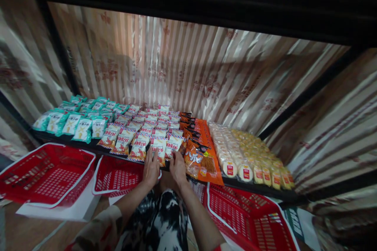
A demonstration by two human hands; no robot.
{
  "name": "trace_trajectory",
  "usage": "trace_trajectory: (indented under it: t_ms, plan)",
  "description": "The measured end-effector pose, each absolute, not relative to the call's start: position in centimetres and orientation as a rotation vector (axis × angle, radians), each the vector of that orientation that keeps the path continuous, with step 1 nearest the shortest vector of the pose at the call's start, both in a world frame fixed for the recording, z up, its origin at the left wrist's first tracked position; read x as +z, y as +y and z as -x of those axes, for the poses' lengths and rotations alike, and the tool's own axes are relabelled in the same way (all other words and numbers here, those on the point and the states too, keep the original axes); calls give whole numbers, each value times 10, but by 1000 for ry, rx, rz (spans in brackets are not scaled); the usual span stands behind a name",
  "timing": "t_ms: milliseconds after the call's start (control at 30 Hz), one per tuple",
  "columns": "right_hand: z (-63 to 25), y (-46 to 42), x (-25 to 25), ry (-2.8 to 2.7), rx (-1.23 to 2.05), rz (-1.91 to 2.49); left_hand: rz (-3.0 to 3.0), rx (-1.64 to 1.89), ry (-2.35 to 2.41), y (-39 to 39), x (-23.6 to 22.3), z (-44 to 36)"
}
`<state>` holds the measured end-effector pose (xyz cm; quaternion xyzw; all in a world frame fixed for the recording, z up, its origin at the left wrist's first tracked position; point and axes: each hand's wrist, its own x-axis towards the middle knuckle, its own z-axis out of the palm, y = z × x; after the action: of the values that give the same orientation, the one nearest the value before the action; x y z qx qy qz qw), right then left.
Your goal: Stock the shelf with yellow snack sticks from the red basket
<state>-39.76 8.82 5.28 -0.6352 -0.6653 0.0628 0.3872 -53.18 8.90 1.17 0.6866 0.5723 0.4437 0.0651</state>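
Both hands are at the front row of white and orange snack bags with striped top edges. My left hand (pixel 151 168) lies with fingers stretched against the lower left part of one snack bag (pixel 159 144). Beside it, my right hand (pixel 178 168) touches the lower right corner of the neighbouring snack bag (pixel 173 143), thumb and fingers apart. Several more bags of this kind (pixel 141 117) stand in rows behind and to the left. Just right of my right hand lie large orange snack packs (pixel 206 160); some of its fingertips are hard to make out.
Teal and white bags (pixel 70 124) fill the shelf's left end. Clear-wrapped round white snacks (pixel 229 168) and yellow packets (pixel 265 164) occupy the right. Red baskets (pixel 53 172) (pixel 250 219) stand below the shelf's front edge. A dark beam (pixel 188 4) crosses overhead; striped sheeting (pixel 176 62) hangs behind.
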Motion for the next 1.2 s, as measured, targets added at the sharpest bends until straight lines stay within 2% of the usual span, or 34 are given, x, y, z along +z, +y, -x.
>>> trace_trajectory:
  t_ms: [433,1000,1200]
  plan:
    - [408,77,42,-1781,-102,1556,-2171,1310,1672,99,17,539]
    - [411,85,36,-1739,-149,1691,-2208,1110,1843,90,34,532]
    - [410,93,33,-1723,-110,1678,-2150,1187,1810,97,38,525]
